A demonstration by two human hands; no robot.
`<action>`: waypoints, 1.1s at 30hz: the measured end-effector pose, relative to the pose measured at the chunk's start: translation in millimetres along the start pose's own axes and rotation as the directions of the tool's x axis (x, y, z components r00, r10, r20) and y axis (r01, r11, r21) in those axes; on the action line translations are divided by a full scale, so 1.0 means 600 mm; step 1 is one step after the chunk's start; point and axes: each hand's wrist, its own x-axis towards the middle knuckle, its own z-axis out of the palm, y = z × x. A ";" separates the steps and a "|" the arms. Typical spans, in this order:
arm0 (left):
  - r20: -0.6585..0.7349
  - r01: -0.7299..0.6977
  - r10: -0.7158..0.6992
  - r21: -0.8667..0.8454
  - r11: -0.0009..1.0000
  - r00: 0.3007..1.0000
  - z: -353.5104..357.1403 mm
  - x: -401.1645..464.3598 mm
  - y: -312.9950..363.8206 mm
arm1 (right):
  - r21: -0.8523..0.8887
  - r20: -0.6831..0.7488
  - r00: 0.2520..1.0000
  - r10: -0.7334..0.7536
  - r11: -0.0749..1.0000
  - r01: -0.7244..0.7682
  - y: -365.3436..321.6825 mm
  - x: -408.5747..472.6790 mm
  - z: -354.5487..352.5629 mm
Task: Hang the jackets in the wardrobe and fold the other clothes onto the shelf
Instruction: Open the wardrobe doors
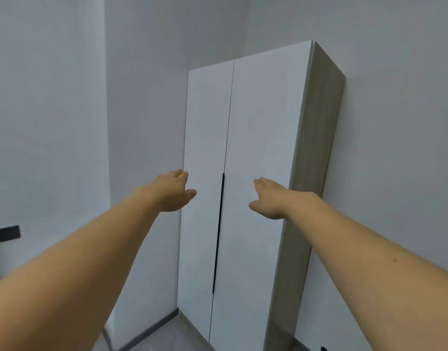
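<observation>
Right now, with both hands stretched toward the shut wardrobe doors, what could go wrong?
1. The left hand and right hand sit to either side of the black handle strip, not on it; pulling may slip.
2. The wardrobe stands in a corner, so the left door may strike the wall.
3. No clothes are visible, so both doors would open with nothing ready.

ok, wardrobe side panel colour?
Grey-brown wood grain side panel; the doors are plain white. Head view.
</observation>
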 end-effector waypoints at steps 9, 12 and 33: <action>0.073 0.018 -0.006 -0.170 0.985 0.997 0.030 0.251 -0.115 | 0.072 -0.015 0.999 0.030 0.997 -0.029 -0.020 0.248 -0.001; 0.142 0.002 0.026 -0.195 0.981 0.990 0.080 0.325 -0.123 | 0.056 0.009 0.999 0.050 0.997 -0.051 -0.001 0.324 0.022; 0.184 0.015 0.099 -0.533 0.846 0.978 0.370 0.836 -0.152 | 0.088 -0.212 0.977 0.021 0.996 -0.002 0.102 0.838 0.110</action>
